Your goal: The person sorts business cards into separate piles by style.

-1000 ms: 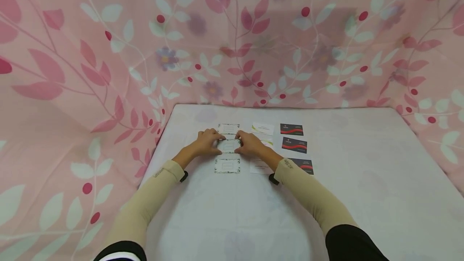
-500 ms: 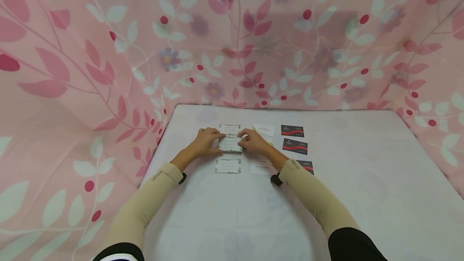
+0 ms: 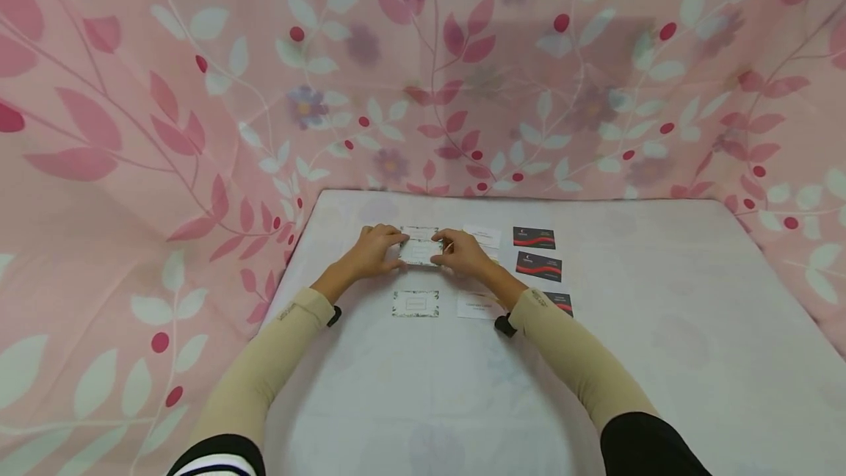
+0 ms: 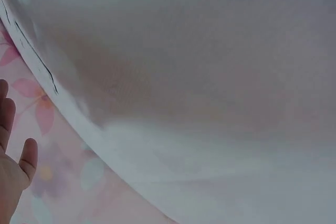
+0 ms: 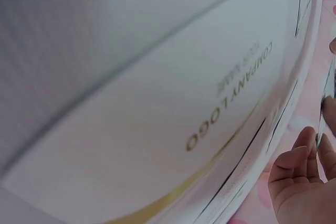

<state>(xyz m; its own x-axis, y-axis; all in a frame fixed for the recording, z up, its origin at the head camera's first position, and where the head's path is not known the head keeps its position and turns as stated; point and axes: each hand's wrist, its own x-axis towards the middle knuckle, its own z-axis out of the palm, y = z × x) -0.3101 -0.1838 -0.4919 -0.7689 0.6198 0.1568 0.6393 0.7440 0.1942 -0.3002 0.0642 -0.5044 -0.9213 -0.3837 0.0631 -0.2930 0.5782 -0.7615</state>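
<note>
Both my hands hold a white business card (image 3: 421,253) with a leafy border, my left hand (image 3: 374,250) at its left end and my right hand (image 3: 465,254) at its right. It covers part of a matching card (image 3: 418,231) behind it; whether the two touch I cannot tell. A third leafy card (image 3: 415,304) lies nearer me. The left wrist view catches only some fingers and the thumb of my left hand (image 4: 11,166), at the edge. In the right wrist view, the thumb and fingers of my right hand (image 5: 304,182) pinch the card's edge.
Right of the leafy cards runs a column of white cards (image 3: 477,305), partly hidden by my right hand and forearm. Farther right are black cards with red waves (image 3: 534,238), the nearest partly behind my sleeve. A floral pink curtain (image 3: 423,94) rises behind the white table (image 3: 628,329).
Both hands have moved away from me with the middle leafy card, which now overlaps the farthest one. A gap shows between it and the nearest leafy card.
</note>
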